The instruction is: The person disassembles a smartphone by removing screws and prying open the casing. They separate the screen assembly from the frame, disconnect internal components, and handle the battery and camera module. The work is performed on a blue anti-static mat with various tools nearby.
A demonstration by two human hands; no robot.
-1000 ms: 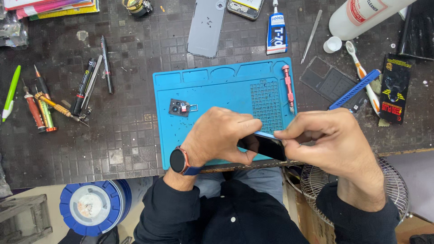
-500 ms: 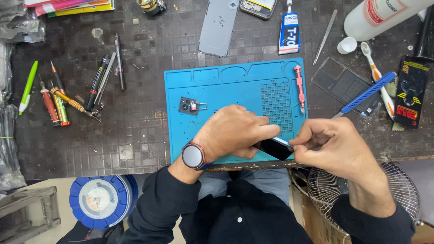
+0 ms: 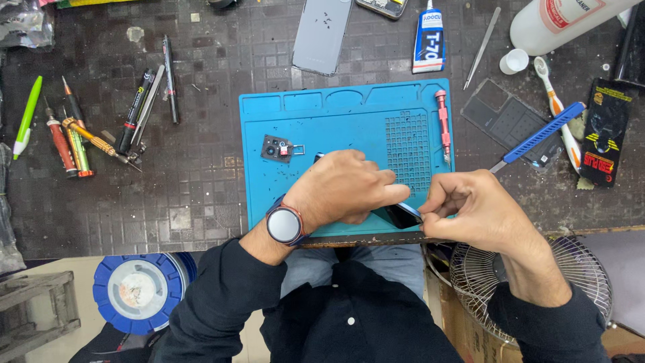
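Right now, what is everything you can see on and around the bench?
phone: 1, dark, near edge of mat, between both hands
mat: 1, blue, bench centre
camera part: 1, black, on mat's left
screwdriver: 1, red, mat's right edge
back cover: 1, grey, above mat
glue tube: 1, blue-white, above mat
tweezers: 1, metal, top right
bottle: 1, white, top right
toothbrush: 1, white-orange, right
fan: 1, wire, below bench right
left hand: on phone, watch at wrist
right hand: pinching at phone's end

A blue-and-white glue tube [image 3: 428, 37] lay near the worktable's far edge. A white bottle with a red-and-white label [image 3: 561, 23] lay at the far right corner. A black-and-yellow packet [image 3: 605, 131] lay by the right edge.
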